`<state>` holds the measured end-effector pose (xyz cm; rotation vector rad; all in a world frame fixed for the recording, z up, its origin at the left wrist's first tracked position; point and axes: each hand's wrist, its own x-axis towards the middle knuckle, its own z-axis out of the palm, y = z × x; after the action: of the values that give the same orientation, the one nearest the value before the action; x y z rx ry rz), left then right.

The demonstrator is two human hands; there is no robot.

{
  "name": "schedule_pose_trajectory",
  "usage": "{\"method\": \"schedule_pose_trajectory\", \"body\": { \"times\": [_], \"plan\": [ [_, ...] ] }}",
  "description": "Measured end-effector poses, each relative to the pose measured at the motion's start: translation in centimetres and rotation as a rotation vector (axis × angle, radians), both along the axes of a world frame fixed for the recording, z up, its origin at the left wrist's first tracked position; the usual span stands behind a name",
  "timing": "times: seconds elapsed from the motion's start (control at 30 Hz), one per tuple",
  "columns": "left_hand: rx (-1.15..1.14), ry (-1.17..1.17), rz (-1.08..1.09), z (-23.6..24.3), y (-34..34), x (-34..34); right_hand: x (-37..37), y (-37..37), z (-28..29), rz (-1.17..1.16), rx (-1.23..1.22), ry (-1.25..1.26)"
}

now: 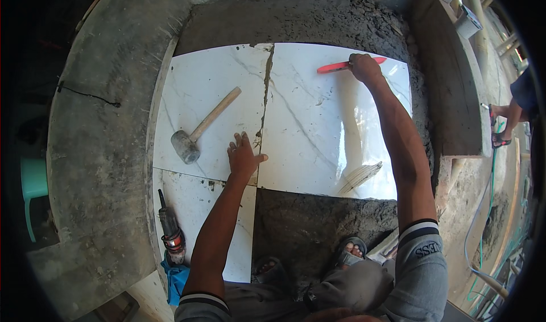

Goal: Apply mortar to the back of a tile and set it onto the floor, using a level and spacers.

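My right hand (365, 67) grips a slim red spirit level (334, 67) by its middle, over the far right part of a large white marble-patterned tile (307, 123). My left hand (243, 158) rests flat with spread fingers on the left neighbouring tile (199, 71), close to the joint between the two. On that same tile lies a mallet with a grey head (185, 146) and a wooden handle (216, 113), left of my left hand. A smear of grey mortar (361, 177) marks the near part of the right tile.
A dark power tool (171, 231) and a blue bag (176, 277) lie on the near left tile (239, 236). Wet mortar (296, 17) borders the tiles, also near my feet. Concrete ledges (108, 145) flank both sides. A teal dipper (35, 178) is far left; another person's feet (500, 137) show right.
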<state>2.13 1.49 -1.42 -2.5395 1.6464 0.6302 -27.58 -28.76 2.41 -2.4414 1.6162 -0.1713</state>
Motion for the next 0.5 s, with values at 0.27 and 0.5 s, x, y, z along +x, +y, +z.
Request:
{"method": "schedule_pose_trajectory", "body": {
  "times": [0.27, 0.5],
  "plan": [
    [-0.028, 0.026, 0.015, 0.1, -0.1, 0.0, 1.3, -0.1, -2.7, -0.075, 0.042, 0.074],
    [-0.059, 0.046, 0.006, 0.1, -0.1, -0.1, -1.0, 1.7, -1.2, -0.169, 0.076, -0.084]
  ]
}}
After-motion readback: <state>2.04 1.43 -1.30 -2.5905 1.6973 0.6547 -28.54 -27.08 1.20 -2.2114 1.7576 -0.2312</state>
